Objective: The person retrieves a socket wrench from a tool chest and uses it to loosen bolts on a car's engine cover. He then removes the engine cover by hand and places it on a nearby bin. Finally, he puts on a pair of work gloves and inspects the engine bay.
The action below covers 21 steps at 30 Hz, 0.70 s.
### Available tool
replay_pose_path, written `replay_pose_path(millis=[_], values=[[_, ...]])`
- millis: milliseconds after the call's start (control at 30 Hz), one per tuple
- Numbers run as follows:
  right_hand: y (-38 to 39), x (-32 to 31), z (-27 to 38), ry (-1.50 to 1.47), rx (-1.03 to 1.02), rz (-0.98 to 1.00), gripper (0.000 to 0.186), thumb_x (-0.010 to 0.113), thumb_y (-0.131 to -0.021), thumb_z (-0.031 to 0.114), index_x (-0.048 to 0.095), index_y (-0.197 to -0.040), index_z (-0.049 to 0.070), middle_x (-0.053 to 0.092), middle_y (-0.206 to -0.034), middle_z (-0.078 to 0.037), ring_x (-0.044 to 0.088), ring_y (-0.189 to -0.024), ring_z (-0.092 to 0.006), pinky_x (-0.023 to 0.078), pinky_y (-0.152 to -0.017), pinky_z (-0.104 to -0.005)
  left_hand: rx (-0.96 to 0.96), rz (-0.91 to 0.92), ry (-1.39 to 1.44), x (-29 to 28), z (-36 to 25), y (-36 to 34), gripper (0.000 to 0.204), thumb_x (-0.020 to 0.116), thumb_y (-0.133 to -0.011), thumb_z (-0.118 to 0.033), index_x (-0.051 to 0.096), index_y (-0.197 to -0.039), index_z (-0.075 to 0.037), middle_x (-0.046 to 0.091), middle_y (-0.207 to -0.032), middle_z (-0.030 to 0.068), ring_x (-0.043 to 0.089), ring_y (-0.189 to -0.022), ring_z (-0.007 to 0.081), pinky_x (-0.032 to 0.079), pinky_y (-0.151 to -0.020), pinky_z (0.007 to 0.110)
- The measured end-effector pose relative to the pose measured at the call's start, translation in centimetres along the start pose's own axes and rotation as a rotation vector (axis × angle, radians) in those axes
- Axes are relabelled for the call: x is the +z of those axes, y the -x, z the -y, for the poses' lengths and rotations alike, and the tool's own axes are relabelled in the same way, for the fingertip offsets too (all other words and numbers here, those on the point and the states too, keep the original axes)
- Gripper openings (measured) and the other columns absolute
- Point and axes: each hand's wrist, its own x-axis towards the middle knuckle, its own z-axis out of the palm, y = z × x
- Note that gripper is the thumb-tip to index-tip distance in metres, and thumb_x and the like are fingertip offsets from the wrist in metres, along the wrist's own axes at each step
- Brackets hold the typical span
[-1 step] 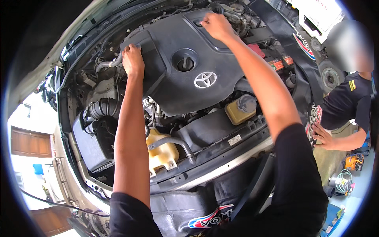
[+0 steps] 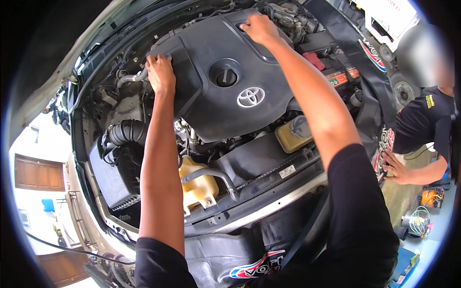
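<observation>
Cover (image 2: 211,105), one: black, broad, lying over the engine, at twelve o'clock in the view. Fittings: cap (image 2: 225,77), round, sunk near its middle; badge (image 2: 250,97), silver, at four o'clock from the cap.

Clock directions below are also from the cap.

Left hand (image 2: 161,72): nine o'clock, fingers bent over the raised edge. Right hand (image 2: 260,30): one o'clock, fingers curled narrow by a recess. Fingertips partly hidden; whether either grips cannot be told.

Handling, as judged: probably plastic, light for its breadth, stiff with slight flex; smooth face, likely slippery if oily; edges could crack under force at one point. Hold: opposite edges, hands well spread, clear of cap and badge.

Surroundings: tank (image 2: 199,189), pale yellow, half past six; reservoir (image 2: 292,141), amber, half past four; ribbed hose (image 2: 127,132), black, eight o'clock; co-worker's hand (image 2: 395,169), four o'clock, well apart from the cover.
</observation>
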Motion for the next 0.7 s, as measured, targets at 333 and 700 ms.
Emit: replay_pose_path(millis=[333, 700], values=[[-3.7, 3.8, 4.1, 0.168, -0.07, 0.083, 0.028, 0.072, -0.089, 0.019, 0.075, -0.113, 0.005, 0.073, -0.121, -0.019, 0.07, -0.114, -0.0359, 0.058, -0.094, -0.0475, -0.077, -0.132, 0.29, 0.5, 4.6, -0.3, 0.018, 0.071, -0.084, -0.021, 0.075, -0.09, -0.005, 0.069, -0.091, 0.0201, 0.069, -0.092, 0.041, 0.056, -0.085, 0.049], [-4.4, 3.0, 5.7, 0.216, -0.041, 0.187, 0.036, 0.072, -0.09, 0.027, 0.072, -0.119, 0.005, 0.072, -0.123, -0.02, 0.069, -0.117, -0.0384, 0.057, -0.096, -0.0483, -0.147, -0.108, 0.201, 1.5, 6.9, -0.5, 0.041, 0.08, -0.087, -0.042, 0.075, -0.09, -0.001, 0.068, -0.095, 0.0234, 0.067, -0.094, 0.0418, 0.053, -0.086, 0.05]])
